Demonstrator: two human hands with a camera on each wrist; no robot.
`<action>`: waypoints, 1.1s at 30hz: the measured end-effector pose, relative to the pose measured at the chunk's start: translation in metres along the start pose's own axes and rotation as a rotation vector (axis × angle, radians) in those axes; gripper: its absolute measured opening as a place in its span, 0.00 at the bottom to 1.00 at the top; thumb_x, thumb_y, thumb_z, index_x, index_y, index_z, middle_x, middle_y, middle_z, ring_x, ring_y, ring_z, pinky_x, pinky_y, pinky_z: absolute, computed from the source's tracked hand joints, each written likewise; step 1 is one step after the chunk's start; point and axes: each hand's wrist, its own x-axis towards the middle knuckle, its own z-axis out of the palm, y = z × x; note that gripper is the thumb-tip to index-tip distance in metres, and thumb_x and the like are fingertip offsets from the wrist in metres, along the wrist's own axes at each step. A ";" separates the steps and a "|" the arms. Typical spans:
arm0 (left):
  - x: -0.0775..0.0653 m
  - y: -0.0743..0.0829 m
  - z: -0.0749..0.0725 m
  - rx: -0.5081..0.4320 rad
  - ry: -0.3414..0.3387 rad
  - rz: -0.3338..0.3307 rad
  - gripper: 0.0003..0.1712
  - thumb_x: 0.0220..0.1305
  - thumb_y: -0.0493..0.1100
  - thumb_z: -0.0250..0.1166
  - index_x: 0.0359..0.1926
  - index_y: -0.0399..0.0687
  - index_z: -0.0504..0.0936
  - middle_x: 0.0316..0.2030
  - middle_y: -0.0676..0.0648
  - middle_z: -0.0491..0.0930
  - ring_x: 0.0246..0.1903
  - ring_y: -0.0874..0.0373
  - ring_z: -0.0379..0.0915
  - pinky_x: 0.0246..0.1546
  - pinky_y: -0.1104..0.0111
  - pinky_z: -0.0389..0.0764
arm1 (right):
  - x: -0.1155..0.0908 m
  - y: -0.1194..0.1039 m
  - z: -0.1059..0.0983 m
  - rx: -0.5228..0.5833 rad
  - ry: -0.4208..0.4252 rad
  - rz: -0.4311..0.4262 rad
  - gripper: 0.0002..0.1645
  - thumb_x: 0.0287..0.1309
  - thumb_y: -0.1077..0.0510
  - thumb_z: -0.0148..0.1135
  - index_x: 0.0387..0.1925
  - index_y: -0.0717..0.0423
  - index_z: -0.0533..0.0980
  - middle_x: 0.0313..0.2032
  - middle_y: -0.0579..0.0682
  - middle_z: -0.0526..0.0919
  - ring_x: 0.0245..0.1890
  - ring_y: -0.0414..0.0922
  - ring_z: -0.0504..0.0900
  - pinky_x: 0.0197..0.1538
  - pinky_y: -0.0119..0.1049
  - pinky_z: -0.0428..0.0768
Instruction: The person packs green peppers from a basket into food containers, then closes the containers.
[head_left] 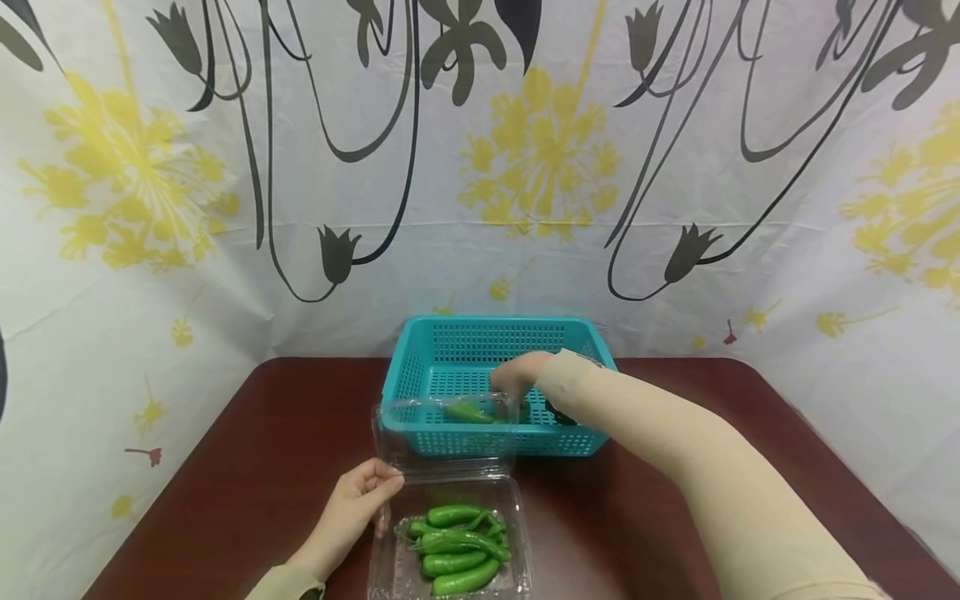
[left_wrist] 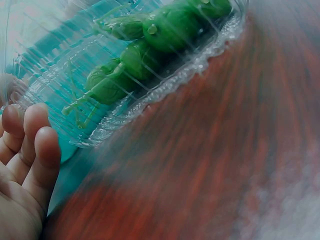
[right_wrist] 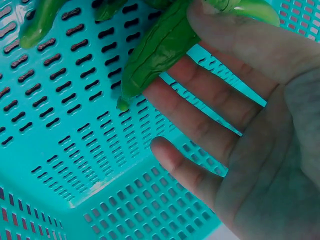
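Observation:
Down inside the turquoise basket [head_left: 401, 367], my right hand [head_left: 519, 375] pinches a green pepper [right_wrist: 160, 55] between thumb and fingers; the little finger stays off it. Other green peppers [right_wrist: 40, 22] lie on the basket floor beside it. My left hand [head_left: 348, 504] holds the left edge of a clear plastic clamshell box [head_left: 521, 508] near its hinge, thumb on top. Several green peppers [head_left: 461, 542] lie in the box's lower half. Its raised lid [head_left: 442, 457] overlaps the basket's front in the head view.
A dark red-brown wooden table [head_left: 300, 433] carries the box in front and the basket behind it. Patterned white cloth [head_left: 450, 250] hangs along the back and both sides, close behind the basket.

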 end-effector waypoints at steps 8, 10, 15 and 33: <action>0.000 0.000 0.000 -0.004 -0.001 0.004 0.19 0.64 0.46 0.66 0.45 0.33 0.74 0.20 0.45 0.75 0.12 0.58 0.67 0.16 0.66 0.75 | -0.003 0.002 -0.002 -0.005 0.025 0.010 0.04 0.61 0.58 0.65 0.33 0.46 0.84 0.28 0.41 0.81 0.37 0.48 0.83 0.43 0.45 0.81; 0.000 0.000 0.000 -0.006 -0.003 0.001 0.19 0.64 0.46 0.66 0.45 0.33 0.74 0.20 0.45 0.74 0.12 0.59 0.67 0.16 0.66 0.75 | -0.005 0.004 -0.002 0.012 0.041 0.018 0.05 0.61 0.59 0.64 0.32 0.46 0.84 0.28 0.42 0.82 0.36 0.49 0.82 0.42 0.45 0.81; 0.000 0.000 0.000 -0.005 -0.004 -0.003 0.19 0.64 0.46 0.66 0.45 0.33 0.74 0.20 0.45 0.74 0.12 0.59 0.67 0.16 0.66 0.75 | -0.008 0.011 -0.003 0.046 0.082 0.043 0.07 0.59 0.59 0.67 0.27 0.45 0.82 0.24 0.41 0.78 0.27 0.45 0.76 0.31 0.40 0.75; -0.001 0.001 0.001 -0.011 0.004 0.005 0.18 0.64 0.44 0.66 0.44 0.33 0.74 0.22 0.45 0.76 0.12 0.60 0.67 0.16 0.67 0.75 | -0.012 0.043 0.005 0.222 0.158 0.206 0.04 0.61 0.61 0.65 0.33 0.48 0.83 0.32 0.44 0.80 0.32 0.46 0.81 0.44 0.48 0.81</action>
